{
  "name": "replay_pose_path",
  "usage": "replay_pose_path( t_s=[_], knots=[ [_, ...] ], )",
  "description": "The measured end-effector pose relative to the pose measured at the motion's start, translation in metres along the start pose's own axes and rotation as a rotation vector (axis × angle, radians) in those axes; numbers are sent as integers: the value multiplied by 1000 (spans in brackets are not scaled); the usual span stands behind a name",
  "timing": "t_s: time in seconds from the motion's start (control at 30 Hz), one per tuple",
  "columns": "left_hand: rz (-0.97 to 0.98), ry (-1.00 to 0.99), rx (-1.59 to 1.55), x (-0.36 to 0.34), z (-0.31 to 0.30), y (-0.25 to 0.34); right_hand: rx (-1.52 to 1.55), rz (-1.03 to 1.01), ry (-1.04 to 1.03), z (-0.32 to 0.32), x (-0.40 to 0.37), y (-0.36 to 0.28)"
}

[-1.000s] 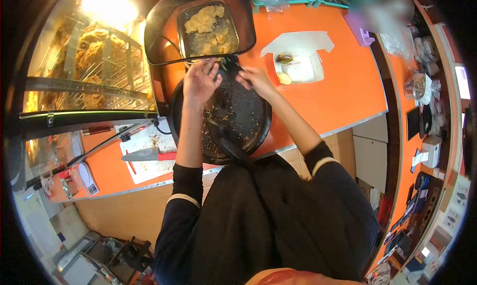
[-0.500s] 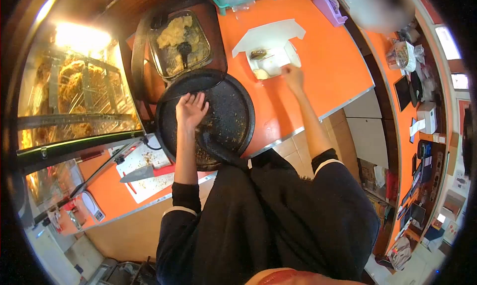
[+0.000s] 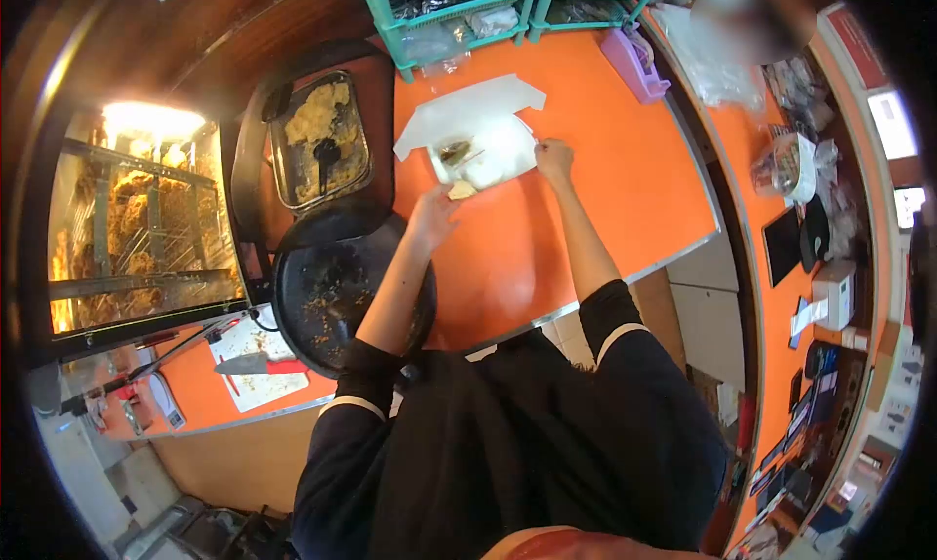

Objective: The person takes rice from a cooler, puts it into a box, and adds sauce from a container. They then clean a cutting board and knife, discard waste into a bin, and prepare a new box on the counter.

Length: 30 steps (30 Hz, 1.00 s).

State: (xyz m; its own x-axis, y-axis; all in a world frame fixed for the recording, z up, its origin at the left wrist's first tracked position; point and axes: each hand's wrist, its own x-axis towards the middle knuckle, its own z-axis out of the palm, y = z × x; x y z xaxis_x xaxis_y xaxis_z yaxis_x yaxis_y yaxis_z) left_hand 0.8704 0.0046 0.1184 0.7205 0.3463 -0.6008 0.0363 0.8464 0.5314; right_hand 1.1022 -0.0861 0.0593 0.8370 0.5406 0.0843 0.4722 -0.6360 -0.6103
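Orange counter [image 3: 625, 209], lit cabinet [image 3: 146, 228] of browned food at left. White box [image 3: 503, 150], lid open, far-centre: dark item [image 3: 455, 152] inside, pale piece [image 3: 462, 189] at its near-left corner. Left hand [image 3: 429, 220] open, fingertips by that piece. Right hand [image 3: 555, 160] curled at box's right edge; can't tell if gripping. Tray [image 3: 281, 181] left: yellowish food [image 3: 317, 116], black utensil [image 3: 325, 155]. No legible labels.
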Motion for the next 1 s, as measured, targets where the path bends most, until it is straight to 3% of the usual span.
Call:
replay_pose_path(
  t_s=[0.1, 0.17, 0.27, 0.33, 0.37, 0.43, 0.47, 0.5, 0.57, 0.6, 0.63, 0.7, 0.83, 0.9, 0.93, 0.97, 1.0],
  knots=[
    [130, 133, 47, 26, 10, 11, 16, -95, -40, 10, 37, 1],
    [214, 148, -6, 36, 14, 16, 209, -128, -63, 22, 57, 11],
    [240, 246, 17, 74, 0, 22, 192, -85, -386, -8, 77, 3],
    [1033, 636, 836, 67, -4, 30, 280, -253, -251, -3, 86, 30],
    [1038, 694, 838, 50, -1, 35, 267, -276, -271, -13, 89, 42],
    [998, 1282, 1838, 13, 20, 48, 296, -237, -271, -16, 98, 82],
    [827, 1276, 2069, 7, 18, 53, 378, -144, -319, -37, 91, 86],
    [821, 1301, 2070, 5, 12, 60, 343, -90, -355, -52, 85, 93],
    [931, 880, 2499, 14, -2, 77, 302, -27, -383, -64, 69, 105],
    [834, 736, 2631, 22, -1, 83, 387, 65, -413, -64, 57, 115],
    [838, 732, 2626, 30, -3, 91, 467, 152, -441, -66, 48, 120],
    [575, 731, 2780, 48, -11, 101, 510, 165, -471, -66, 28, 123],
    [498, 579, 2956, 78, -26, 104, 483, 154, -578, -90, -17, 104],
    [495, 807, 3028, 96, -34, 107, 417, 135, -521, -97, -36, 108],
    [257, 926, 3050, 100, -28, 107, 430, 167, -506, -104, -46, 111],
    [366, 913, 2572, 104, -27, 116, 383, 114, -460, -102, -53, 124],
    [448, 906, 2296, 117, -41, 124, 329, 74, -411, -102, -60, 140]
  ],
)
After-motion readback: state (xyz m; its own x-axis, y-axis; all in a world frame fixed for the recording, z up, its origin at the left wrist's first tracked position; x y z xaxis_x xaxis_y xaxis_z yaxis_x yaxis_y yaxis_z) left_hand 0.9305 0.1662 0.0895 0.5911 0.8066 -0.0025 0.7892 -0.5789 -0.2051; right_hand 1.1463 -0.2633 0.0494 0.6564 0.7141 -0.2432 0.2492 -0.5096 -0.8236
